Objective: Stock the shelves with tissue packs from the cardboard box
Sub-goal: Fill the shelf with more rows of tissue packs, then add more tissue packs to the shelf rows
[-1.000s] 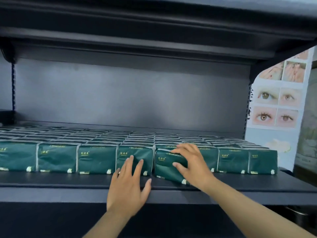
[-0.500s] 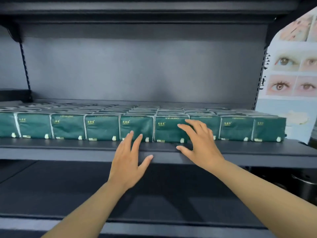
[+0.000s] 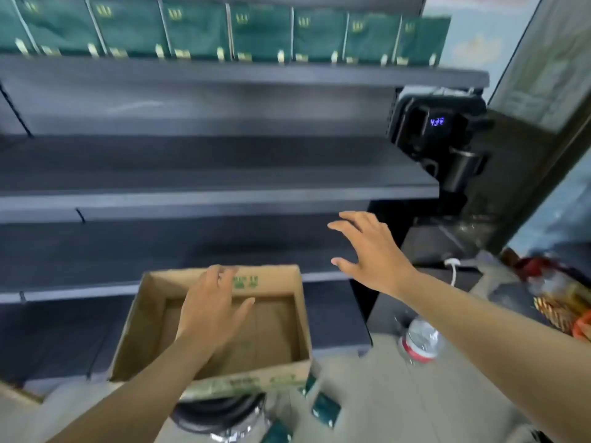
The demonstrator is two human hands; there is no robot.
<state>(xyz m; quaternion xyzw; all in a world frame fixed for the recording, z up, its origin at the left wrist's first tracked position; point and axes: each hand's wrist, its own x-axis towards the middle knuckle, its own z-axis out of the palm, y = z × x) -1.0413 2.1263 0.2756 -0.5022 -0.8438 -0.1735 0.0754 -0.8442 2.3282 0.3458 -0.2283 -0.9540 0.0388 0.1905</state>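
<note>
A row of green tissue packs lines the front of the top shelf. Below, an open cardboard box shows its bare brown bottom, with no packs visible inside. My left hand hovers over the box with fingers straight, holding nothing. My right hand is spread open in the air to the right of the box, in front of the lower shelves. A few green packs lie on the floor under the box's right front corner.
Two dark shelves below the stocked one hold nothing. A black machine with a blue display stands right of the shelving. A plastic water bottle lies on the floor; a round black object sits below the box.
The view has swung down from the stocked shelf to the box. Both hands have left the packs and dropped, the left over the box, the right beside it.
</note>
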